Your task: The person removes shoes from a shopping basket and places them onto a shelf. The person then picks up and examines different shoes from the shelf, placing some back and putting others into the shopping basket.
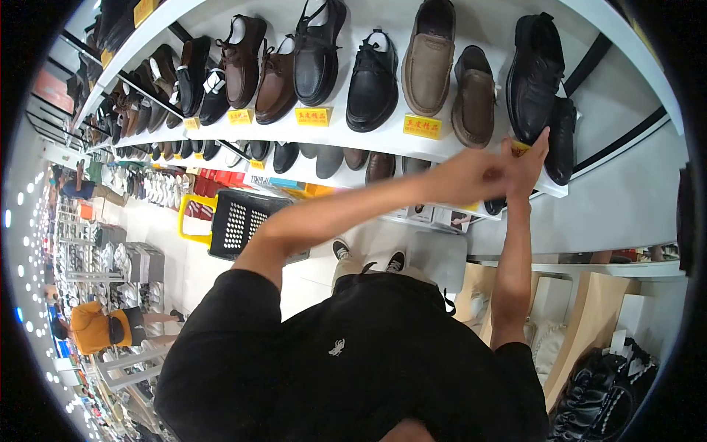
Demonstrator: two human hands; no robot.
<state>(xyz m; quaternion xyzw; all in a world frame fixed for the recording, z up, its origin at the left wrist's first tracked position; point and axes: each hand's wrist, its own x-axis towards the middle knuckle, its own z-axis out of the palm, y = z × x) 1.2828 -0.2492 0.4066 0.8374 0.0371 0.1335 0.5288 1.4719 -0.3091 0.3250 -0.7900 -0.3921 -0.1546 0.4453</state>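
My left hand reaches across to the right and meets my right hand at the shelf's front edge, and the two overlap. Between their fingertips shows a yellow price tag, just below the toe of a black lace-up shoe. The fingers of both hands close in around the tag. The left hand is slightly blurred, and part of its fingers is hidden. Close on the right stands another black shoe. A brown slip-on and a larger taupe loafer stand to the left.
The white curved shelf carries a row of dark shoes with yellow tags, and more shoes stand below. A black basket with a yellow handle is on the floor at left. A grey stool stands near my feet. A person in orange is farther left.
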